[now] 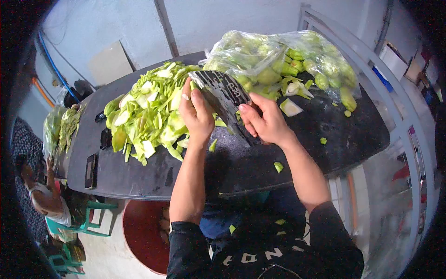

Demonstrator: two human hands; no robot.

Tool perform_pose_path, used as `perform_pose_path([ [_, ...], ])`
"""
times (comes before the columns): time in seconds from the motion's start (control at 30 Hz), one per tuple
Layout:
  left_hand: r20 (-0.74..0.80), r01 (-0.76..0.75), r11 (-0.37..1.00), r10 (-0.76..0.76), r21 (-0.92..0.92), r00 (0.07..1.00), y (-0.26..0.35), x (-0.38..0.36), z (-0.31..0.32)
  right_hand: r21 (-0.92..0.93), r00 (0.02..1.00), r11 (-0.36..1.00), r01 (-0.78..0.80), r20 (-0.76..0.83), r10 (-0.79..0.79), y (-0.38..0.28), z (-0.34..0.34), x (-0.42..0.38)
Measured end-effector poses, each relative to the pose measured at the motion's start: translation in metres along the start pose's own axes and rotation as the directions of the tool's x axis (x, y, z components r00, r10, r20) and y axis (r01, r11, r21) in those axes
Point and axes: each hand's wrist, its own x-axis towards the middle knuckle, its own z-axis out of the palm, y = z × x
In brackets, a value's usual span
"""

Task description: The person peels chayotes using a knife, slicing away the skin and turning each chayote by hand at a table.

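Observation:
A broad, dark cleaver (219, 95), smeared with pale juice and bearing lettering, slants in front of me above the table. My right hand (265, 120) is closed on its right side; the handle is hidden. My left hand (197, 109) is closed at the blade's upper left, with a small green piece of chayote (193, 86) between thumb and fingers. Much of that piece is hidden. Left of my left hand lies a large heap of sliced chayote (148, 109). Whole green chayotes fill clear plastic bags (251, 56) behind my right hand.
The dark table (134, 174) carries a phone (90, 171) near its left edge, a pale cut chunk (291, 107) and loose scraps. Below stands a red tub (141, 232). A metal railing (395, 102) runs along the right. Another person (49, 200) is at the far left, near a green stool (88, 225).

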Motion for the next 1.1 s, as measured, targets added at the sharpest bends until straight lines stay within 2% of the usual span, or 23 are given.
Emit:
perform_pose_path([
  [0.03, 0.002, 0.001, 1.0, -0.001, -0.002, 1.0, 0.006, -0.001, 0.0, 0.103, 0.992, 0.987, -0.123, 0.015, 0.122, -0.003, -0.003, -0.001],
  [0.1, 0.041, 0.053, 0.998, -0.051, -0.042, 0.998, 0.017, 0.001, 0.0, 0.08, 0.995, 0.992, -0.096, 0.031, 0.094, -0.003, -0.009, 0.0],
  [0.17, 0.077, 0.085, 0.992, -0.077, -0.098, 0.994, 0.02, 0.002, 0.001, -0.054, 1.0, 0.998, -0.026, 0.004, 0.027, 0.001, -0.01, 0.0],
  [0.2, 0.099, 0.1, 0.985, -0.087, -0.141, 0.991, 0.02, 0.002, 0.0, -0.054, 1.0, 0.998, -0.027, 0.008, 0.027, 0.004, -0.011, 0.0],
  [0.27, 0.102, 0.074, 0.992, -0.063, -0.101, 0.993, 0.018, 0.004, -0.001, -0.202, 0.996, 0.976, 0.087, -0.007, -0.09, 0.009, -0.01, 0.001],
  [0.37, 0.108, 0.064, 0.995, -0.056, -0.075, 0.993, 0.012, 0.003, -0.002, -0.23, 0.993, 0.966, 0.116, -0.007, -0.121, 0.008, -0.008, 0.001],
  [0.4, 0.075, 0.121, 0.989, -0.115, -0.085, 0.991, 0.008, 0.001, -0.001, -0.23, 0.993, 0.966, 0.117, -0.007, -0.121, 0.006, -0.007, 0.0],
  [0.47, -0.002, 0.346, 0.851, -0.377, -0.396, 0.926, 0.012, 0.006, 0.007, 0.084, 0.997, 0.993, -0.078, 0.016, 0.077, 0.001, -0.006, -0.002],
  [0.5, 0.02, 0.439, 0.612, -0.568, -0.658, 0.823, 0.014, 0.008, 0.015, 0.083, 0.997, 0.994, -0.077, 0.017, 0.076, 0.001, -0.008, 0.0],
  [0.53, 0.217, 0.537, 0.414, -0.607, -0.735, 0.765, 0.008, 0.01, 0.006, 0.209, 0.992, 0.97, -0.125, -0.001, 0.128, 0.003, -0.013, 0.001],
  [0.57, 0.373, 0.565, 0.201, -0.571, -0.8, 0.731, 0.0, 0.014, -0.001, 0.334, 0.983, 0.927, -0.17, -0.01, 0.184, 0.005, -0.016, 0.002],
  [0.63, 0.418, 0.548, 0.065, -0.573, -0.834, 0.705, -0.004, 0.014, -0.007, 0.376, 0.981, 0.907, -0.189, 0.026, 0.193, 0.008, -0.022, 0.002],
  [0.73, 0.428, 0.583, 0.087, -0.592, -0.808, 0.682, -0.004, 0.016, -0.011, 0.409, 0.955, 0.863, -0.298, 0.137, 0.265, 0.007, -0.021, 0.0],
  [0.87, 0.485, 0.622, 0.138, -0.507, -0.771, 0.713, -0.003, 0.016, -0.017, 0.402, 0.954, 0.866, -0.298, 0.166, 0.251, 0.01, -0.02, -0.001],
  [0.97, 0.458, 0.62, 0.144, -0.55, -0.771, 0.698, 0.003, 0.017, -0.014, 0.438, 0.942, 0.835, -0.333, 0.191, 0.276, 0.009, -0.02, -0.001],
  [1.03, 0.438, 0.604, 0.076, -0.618, -0.793, 0.653, 0.005, 0.017, -0.014, 0.432, 0.938, 0.836, -0.339, 0.223, 0.265, 0.01, -0.02, -0.001],
  [1.1, 0.447, 0.618, 0.08, -0.619, -0.782, 0.645, 0.007, 0.017, -0.015, 0.442, 0.934, 0.825, -0.353, 0.224, 0.279, 0.01, -0.02, -0.002],
])
